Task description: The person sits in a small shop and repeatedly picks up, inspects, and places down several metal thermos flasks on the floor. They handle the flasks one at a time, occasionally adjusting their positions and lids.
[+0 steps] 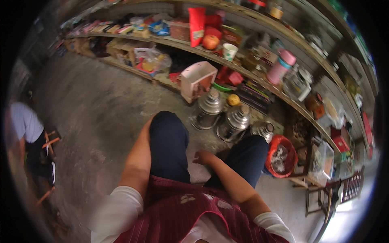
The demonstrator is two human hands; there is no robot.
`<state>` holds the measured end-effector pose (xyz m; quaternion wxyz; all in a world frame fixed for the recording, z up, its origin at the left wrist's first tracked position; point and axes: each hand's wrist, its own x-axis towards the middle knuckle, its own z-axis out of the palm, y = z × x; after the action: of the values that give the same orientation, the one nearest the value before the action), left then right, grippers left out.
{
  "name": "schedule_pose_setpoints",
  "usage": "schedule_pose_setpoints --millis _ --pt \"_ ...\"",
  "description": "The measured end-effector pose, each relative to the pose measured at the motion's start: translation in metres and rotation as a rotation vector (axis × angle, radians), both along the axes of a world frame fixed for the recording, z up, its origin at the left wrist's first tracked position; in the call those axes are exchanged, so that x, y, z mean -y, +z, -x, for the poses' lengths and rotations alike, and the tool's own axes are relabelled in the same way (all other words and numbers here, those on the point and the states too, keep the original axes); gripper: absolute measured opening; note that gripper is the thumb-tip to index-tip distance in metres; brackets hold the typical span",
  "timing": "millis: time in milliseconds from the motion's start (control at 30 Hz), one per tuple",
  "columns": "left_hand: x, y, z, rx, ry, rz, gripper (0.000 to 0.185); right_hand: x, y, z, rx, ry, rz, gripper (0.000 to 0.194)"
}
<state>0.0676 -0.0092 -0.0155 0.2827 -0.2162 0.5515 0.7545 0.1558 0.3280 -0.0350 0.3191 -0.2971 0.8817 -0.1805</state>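
Between the dark-trousered knees hangs my right hand [204,157], its fingers partly curled; whether it holds anything cannot be made out. My left forearm runs down beside the left knee, which hides the left hand. Beyond the knees, several metal vacuum flasks stand on the floor: one with a cork stopper [209,109], another beside it [235,123], and a shorter one [263,130] by the right knee. A round yellow fruit [233,99] lies behind them. A patterned dark red apron [182,209] covers my lap.
Wooden shelves [182,44] hold a paper cup [229,51], a pink thermos bottle [281,66] and a glass jug [299,83]. A whitish open container [199,79] stands near the flasks. To the right are a red-lined bin [281,156] and a chair [322,197]. Another person [29,130] sits far left.
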Motion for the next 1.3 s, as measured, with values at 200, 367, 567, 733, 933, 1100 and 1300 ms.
schedule_pose_setpoints --millis 200,367,567,733,933,1100,1300 --pt "0.016 0.011 0.021 -0.009 0.096 0.123 0.037 -0.002 0.047 0.018 0.123 -0.070 0.061 0.051" --pt "0.010 0.067 0.063 -0.266 0.173 0.348 0.031 0.000 0.051 0.041 0.045 -0.200 0.105 0.050" --pt "-0.084 0.146 0.067 -0.555 -0.057 0.360 0.022 0.004 0.021 0.021 0.043 -0.013 0.104 0.049" --pt "-0.104 0.107 0.061 -0.428 -0.931 0.785 0.027 0.003 0.055 0.033 0.113 -0.097 0.161 0.049" --pt "-0.111 0.105 0.056 -0.582 -0.671 0.709 0.027 -0.024 0.119 0.079 0.098 -0.005 0.149 0.041" --pt "-0.118 0.119 0.051 -0.577 -0.731 0.819 0.026 -0.064 0.120 0.121 0.059 -0.271 0.236 0.037" --pt "-0.112 0.117 0.050 -0.561 -0.707 0.757 0.026 -0.101 0.084 0.149 0.079 -0.474 -0.017 0.041"
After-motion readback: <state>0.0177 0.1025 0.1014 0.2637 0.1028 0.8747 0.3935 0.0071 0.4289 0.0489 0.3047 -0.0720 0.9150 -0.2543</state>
